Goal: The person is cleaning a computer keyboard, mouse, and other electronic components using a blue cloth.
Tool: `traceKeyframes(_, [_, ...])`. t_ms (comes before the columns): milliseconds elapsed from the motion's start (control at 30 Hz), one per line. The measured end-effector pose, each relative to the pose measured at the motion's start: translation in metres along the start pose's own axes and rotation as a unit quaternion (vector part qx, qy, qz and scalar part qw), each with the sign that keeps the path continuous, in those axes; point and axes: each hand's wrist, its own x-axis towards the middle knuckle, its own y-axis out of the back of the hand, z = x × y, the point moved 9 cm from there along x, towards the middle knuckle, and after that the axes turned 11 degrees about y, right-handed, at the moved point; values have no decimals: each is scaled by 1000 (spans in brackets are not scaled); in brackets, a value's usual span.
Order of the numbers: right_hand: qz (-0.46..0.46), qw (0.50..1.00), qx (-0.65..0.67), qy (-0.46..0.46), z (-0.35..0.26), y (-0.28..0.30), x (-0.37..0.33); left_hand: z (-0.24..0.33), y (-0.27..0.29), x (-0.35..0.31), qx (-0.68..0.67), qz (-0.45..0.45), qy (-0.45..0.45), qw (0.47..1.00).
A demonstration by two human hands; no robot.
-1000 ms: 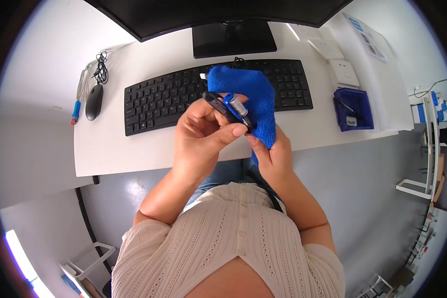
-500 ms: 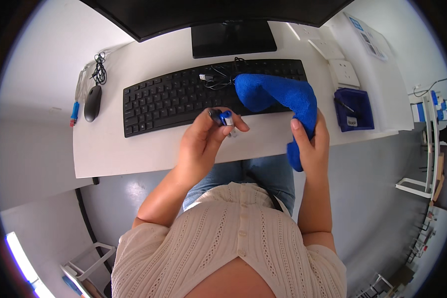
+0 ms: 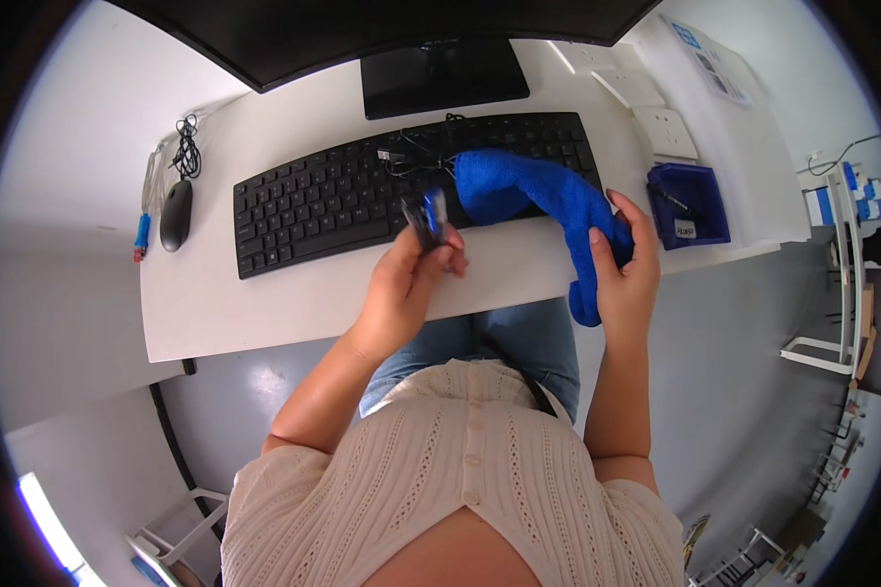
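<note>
My left hand [image 3: 407, 284] is closed around a small bunch of pens [image 3: 429, 217], one dark and one blue. Their upper ends stick out above my fingers and are blurred, so I cannot tell how many there are. Between the thumb and fingers of my right hand [image 3: 626, 269] is a long blue cloth [image 3: 548, 191] with a terry-like nap. Its far end lies over the right part of a black keyboard [image 3: 308, 210], and a short end hangs down beside my right wrist. A coiled black cable [image 3: 416, 157] with a USB plug rests on the keyboard's upper edge.
A black mouse [image 3: 176, 215] and a blue-and-red tipped cable [image 3: 142, 235] lie at the left of the white desk [image 3: 201, 313]. The monitor stand [image 3: 445, 80] rises behind the keyboard. On the right sit a dark blue tray [image 3: 712, 201] holding a pen, and white socket plates [image 3: 666, 132].
The pens in my left hand have tipped to point up and away. My right fingers have shifted upward and spread somewhat on the blue cloth. The whole view has shifted slightly.
</note>
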Motion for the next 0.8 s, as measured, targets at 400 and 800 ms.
traceKeyframes(400, [23, 941, 271, 201, -63, 35, -26, 12, -16, 6, -258, 50, 196, 945])
traceKeyframes(800, [67, 951, 209, 216, -47, 64, -50, 25, -86, -5, -50, -232, 253, 938])
